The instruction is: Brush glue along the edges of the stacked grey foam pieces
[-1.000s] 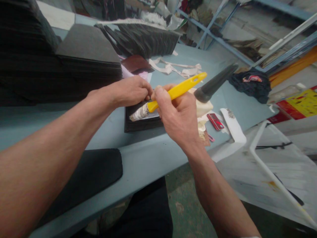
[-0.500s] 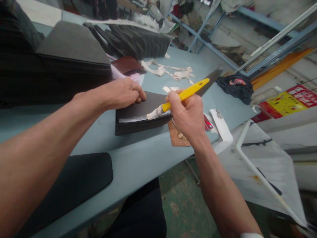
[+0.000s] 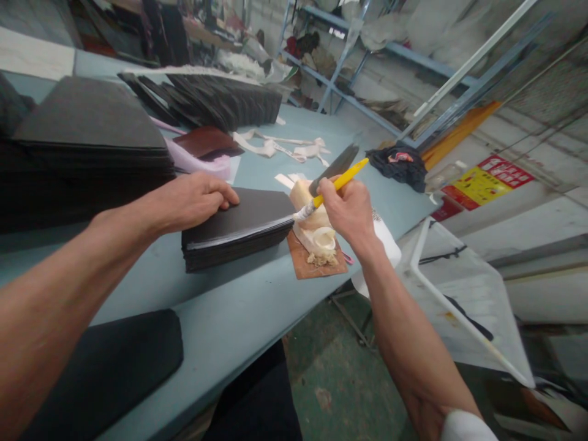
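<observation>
My right hand (image 3: 351, 208) is wrapped around a brush with a yellow handle (image 3: 351, 174). Its pale, crusted bristles are at the right front corner of a stack of black sheets (image 3: 248, 211). A whitish wet-looking strip runs along the front edge of the stack's top sheet. With fingers curled, my left hand (image 3: 199, 199) presses on the stack's back left part. Right of the stack, a cream-coloured, crusted container (image 3: 325, 237) with a round opening sits on a brown board (image 3: 305, 266), partly behind the brush and my right hand.
Tall piles of black panels (image 3: 92, 116) stand at left, and a fanned row of black pieces (image 3: 229, 101) lies farther back. White strips (image 3: 303, 150) and a dark cloth (image 3: 397, 165) lie on the blue table (image 3: 220, 331). A white bin (image 3: 468, 306) stands at right.
The brush has slid right along the stack's front edge to its corner. My left hand keeps pressing on the stack. The view has turned right, and the cream container now shows.
</observation>
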Available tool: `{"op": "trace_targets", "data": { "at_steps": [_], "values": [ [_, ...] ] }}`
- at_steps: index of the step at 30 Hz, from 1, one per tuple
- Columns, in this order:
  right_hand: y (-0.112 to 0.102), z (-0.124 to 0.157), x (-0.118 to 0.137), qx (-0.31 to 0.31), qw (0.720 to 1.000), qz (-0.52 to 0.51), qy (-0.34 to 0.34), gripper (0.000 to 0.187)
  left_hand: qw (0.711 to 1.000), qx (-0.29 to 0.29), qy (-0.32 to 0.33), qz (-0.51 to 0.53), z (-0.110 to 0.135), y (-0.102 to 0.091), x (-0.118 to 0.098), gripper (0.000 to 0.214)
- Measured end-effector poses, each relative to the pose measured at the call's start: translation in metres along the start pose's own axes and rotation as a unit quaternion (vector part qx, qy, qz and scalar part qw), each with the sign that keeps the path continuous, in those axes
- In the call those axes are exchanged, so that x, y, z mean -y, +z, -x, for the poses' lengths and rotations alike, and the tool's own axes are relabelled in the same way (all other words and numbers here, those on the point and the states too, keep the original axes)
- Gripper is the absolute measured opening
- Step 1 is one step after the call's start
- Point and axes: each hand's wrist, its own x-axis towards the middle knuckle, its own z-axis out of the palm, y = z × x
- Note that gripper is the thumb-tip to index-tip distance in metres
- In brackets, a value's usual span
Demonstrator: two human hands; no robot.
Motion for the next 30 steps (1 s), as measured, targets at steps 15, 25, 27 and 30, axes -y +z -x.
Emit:
{"op": "trace_targets", "data": {
  "at_steps": [15, 25, 27, 30],
  "values": [
    [-0.01, 0.038, 0.018, -0.061, 0.979, -0.185, 0.054, 0.039, 0.961, -0.009, 0.043, -0.273, 0.042, 0.018, -0.043, 0.085],
    [0.021, 0.018, 0.04, 0.004, 0.938, -0.342, 0.055, 0.042, 0.939, -0.066, 0.003, -0.336, 0.066, 0.044, -0.062, 0.059],
    [0.031, 0.01, 0.047, 0.022, 0.931, -0.362, 0.049, 0.045, 0.944, -0.067, -0.012, -0.322, 0.068, 0.048, -0.064, 0.057],
    [0.047, -0.002, 0.058, 0.055, 0.926, -0.373, 0.023, 0.049, 0.95, -0.057, -0.036, -0.304, 0.07, 0.051, -0.067, 0.063]
  ]
}}
